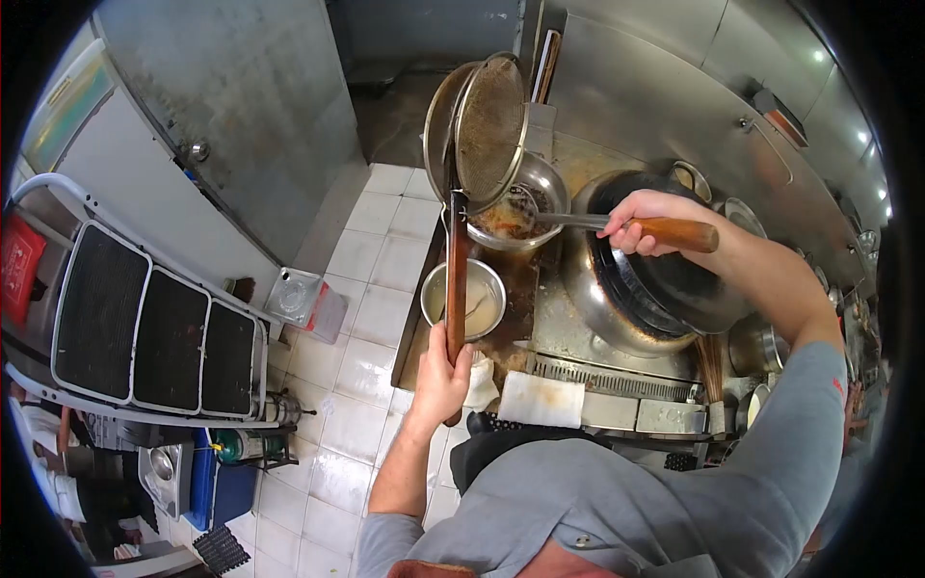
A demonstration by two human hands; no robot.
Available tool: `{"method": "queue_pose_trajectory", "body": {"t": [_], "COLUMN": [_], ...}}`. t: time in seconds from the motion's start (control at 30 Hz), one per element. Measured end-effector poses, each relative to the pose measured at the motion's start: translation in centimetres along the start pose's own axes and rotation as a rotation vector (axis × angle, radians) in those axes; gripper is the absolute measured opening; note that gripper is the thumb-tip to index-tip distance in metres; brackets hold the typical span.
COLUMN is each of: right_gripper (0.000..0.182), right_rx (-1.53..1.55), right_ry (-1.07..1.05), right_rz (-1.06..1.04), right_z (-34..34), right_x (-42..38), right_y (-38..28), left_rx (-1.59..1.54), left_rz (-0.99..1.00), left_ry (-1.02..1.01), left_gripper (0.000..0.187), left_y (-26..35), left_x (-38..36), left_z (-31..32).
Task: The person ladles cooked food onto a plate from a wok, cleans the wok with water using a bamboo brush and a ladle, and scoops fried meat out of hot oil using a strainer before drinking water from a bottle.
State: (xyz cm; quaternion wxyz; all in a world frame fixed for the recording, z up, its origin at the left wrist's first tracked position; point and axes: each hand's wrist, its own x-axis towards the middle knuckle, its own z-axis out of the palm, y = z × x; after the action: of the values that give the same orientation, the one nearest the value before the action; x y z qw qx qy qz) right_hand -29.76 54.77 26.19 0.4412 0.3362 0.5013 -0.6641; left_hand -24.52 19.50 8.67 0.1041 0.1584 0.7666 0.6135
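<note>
My left hand (441, 378) is closed around the wooden handle of a round mesh strainer (492, 125). The strainer is raised and tilted on its side, and a second round rim shows behind it. My right hand (644, 222) grips a ladle (578, 221) near the front of its wooden handle. The ladle's head reaches into a steel bowl (549, 183) with dark liquid and orange-brown bits in it; part of that bowl is hidden behind the strainer. Below the strainer, a smaller metal bowl (494, 279) holds pale liquid and a spoon, partly covered by the strainer's handle.
A black wok (699, 279) sits on the stove's round burner (585, 265) under my right arm. A folded cloth (541, 399) lies at the counter's front edge. Left are a step ladder (173, 323), a square tin (294, 294) and a grey door (226, 106). Tiled floor (361, 318) runs alongside.
</note>
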Motion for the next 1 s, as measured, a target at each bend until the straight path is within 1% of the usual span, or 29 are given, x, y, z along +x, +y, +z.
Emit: {"method": "queue_pose_trajectory", "body": {"t": [0.03, 0.13, 0.27, 0.33, 0.37, 0.43, 0.5, 0.57, 0.63, 0.67, 0.7, 0.77, 0.8, 0.83, 0.9, 0.93, 1.0], "right_gripper": [0.019, 0.021, 0.015, 0.015, 0.015, 0.015, 0.015, 0.017, 0.019, 0.019, 0.019, 0.021, 0.019, 0.019, 0.015, 0.015, 0.015], "right_rx": [-0.002, -0.135, -0.254, -0.265, -0.279, -0.270, -0.117, -0.072, 0.124, 0.116, 0.111, 0.217, 0.354, 0.350, 0.638, 0.680, 0.693], "right_ry": [-0.007, 0.101, 0.071, 0.098, 0.129, 0.122, -0.010, -0.038, -0.154, -0.187, -0.189, -0.314, -0.380, -0.379, -0.488, -0.529, -0.546], "right_rz": [0.007, -0.081, -0.094, -0.104, -0.114, -0.117, 0.020, -0.018, 0.034, -0.023, -0.019, -0.060, -0.040, -0.038, 0.016, -0.022, -0.059], "right_z": [-0.7, -1.1, -4.0, -3.5, -3.0, -2.8, -3.0, -2.4, -2.2, -2.1, -2.2, -2.7, -2.6, -2.4, -1.9, -1.9, -1.4], "right_x": [-0.2, -2.2, -1.3, -0.8, -0.5, 0.6, 2.1, 2.6, 3.5, 3.7, 4.0, 4.7, 4.8, 4.9, 5.0, 5.7, 5.8], "right_y": [0.0, -0.6, -1.2, -1.2, -1.2, -1.4, -1.9, -1.7, -1.6, -1.2, -1.0, -0.5, -0.3, -0.1, 0.3, 0.7, 1.5], "left_rx": [0.004, -0.001, 0.020, 0.022, 0.029, 0.025, 0.035, 0.044, 0.039, 0.039, 0.085, 0.127, 0.149, 0.171, 0.187, 0.204, 0.219], "left_rz": [-0.008, -0.049, -0.047, -0.110, -0.111, -0.095, -0.094, -0.090, -0.088, -0.089, -0.069, -0.052, -0.038, -0.024, -0.023, -0.020, -0.004], "left_ry": [0.004, 0.032, 0.071, 0.070, 0.070, 0.102, 0.111, 0.125, 0.145, 0.152, 0.162, 0.172, 0.183, 0.194, 0.197, 0.197, 0.208], "left_gripper": [0.034, 0.034, 0.033, 0.032, 0.032, 0.032, 0.032, 0.032, 0.033, 0.033, 0.034, 0.034, 0.034, 0.035, 0.035, 0.035, 0.035], "left_y": [0.1, 0.3, 0.5, 0.8, 0.9, 0.7, 0.8, 0.8, 0.8, 0.9, 1.1, 1.6, 1.9, 2.1, 2.2, 2.3, 1.9], "left_x": [-0.1, -0.1, -0.2, -0.2, -0.2, -0.2, -0.1, -0.1, -0.2, -0.2, -0.2, -0.3, -0.3, -0.3, -0.4, -0.3, -0.4], "left_z": [0.1, 0.8, 2.0, 2.4, 2.6, 3.1, 3.4, 3.6, 3.7, 3.6, 3.6, 3.6, 3.5, 3.5, 3.5, 3.4, 3.4]}}
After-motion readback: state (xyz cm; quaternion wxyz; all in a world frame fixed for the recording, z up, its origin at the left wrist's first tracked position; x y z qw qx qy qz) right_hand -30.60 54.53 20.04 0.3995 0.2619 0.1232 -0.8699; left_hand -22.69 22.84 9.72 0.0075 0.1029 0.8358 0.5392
